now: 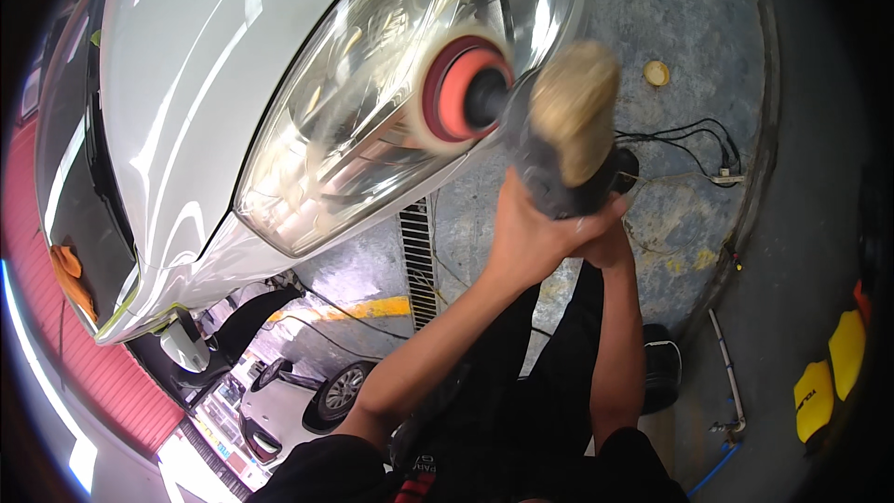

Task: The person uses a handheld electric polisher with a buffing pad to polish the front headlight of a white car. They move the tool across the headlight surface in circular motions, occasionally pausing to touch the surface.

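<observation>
A polisher [549, 158] with a dark body is in both my hands. Its round orange-red pad [458, 93] with a darker red rim lies against the clear headlight [340, 144] of a white car [200, 65]. A tan covering [579, 102] on the tool's body is smeared by motion. My left hand [533, 235] is closed round the side of the polisher. Close beside it, my right hand [603, 235] grips the tool, its fingers partly hidden.
Black cables [689, 135] run over the floor near a small yellowish round dish [656, 73]. A drain grate [418, 261] lies below the headlight. Another car [307, 401] stands at lower left, near a person's black-clad leg [247, 326]. Yellow objects [813, 401] are at right.
</observation>
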Demonstrator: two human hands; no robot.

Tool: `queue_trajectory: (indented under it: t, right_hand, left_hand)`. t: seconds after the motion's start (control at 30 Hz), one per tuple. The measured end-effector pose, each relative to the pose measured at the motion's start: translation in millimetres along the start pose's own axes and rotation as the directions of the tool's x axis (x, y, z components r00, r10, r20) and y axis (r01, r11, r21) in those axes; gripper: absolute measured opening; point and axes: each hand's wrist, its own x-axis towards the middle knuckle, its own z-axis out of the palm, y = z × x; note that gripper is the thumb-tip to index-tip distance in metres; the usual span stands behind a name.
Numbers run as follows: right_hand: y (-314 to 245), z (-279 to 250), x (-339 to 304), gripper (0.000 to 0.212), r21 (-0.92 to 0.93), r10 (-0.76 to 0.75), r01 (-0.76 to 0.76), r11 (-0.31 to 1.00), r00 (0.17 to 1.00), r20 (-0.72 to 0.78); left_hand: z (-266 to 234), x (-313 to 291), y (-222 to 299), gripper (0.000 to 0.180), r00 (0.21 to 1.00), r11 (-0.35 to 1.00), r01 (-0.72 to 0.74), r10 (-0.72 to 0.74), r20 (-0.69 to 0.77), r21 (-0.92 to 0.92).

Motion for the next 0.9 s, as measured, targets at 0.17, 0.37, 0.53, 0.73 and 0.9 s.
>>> queue_trajectory:
  t: [0.17,0.37,0.53,0.73,0.9]
  right_hand:
    - [10,13,-6,0.078,0.267,0.047,-0.008,0.964,0.989,-0.138]
    - [27,43,-18,0.083,0.251,0.000,0.043,0.967,0.986,-0.168]
    - [34,66,-25,0.074,0.206,-0.038,0.067,0.976,0.989,-0.141]
    - [26,83,-27,0.067,0.160,-0.017,0.029,0.987,0.997,-0.077]
    - [16,97,-29,0.079,0.151,0.045,-0.048,0.987,0.999,0.026]
  left_hand:
    - [8,13,3,0.062,0.999,0.996,-0.050,0.051,-0.001,0.069]
    - [-10,-6,-1,0.060,0.997,0.979,-0.053,0.062,-0.039,0.198]
    - [-25,-22,8,0.056,0.999,0.993,0.035,-0.037,0.018,0.109]
    - [-43,-44,5,0.054,0.995,0.987,0.081,-0.073,-0.061,0.136]
    - [-66,-73,-2,0.053,0.987,0.952,0.135,-0.104,-0.124,0.275]
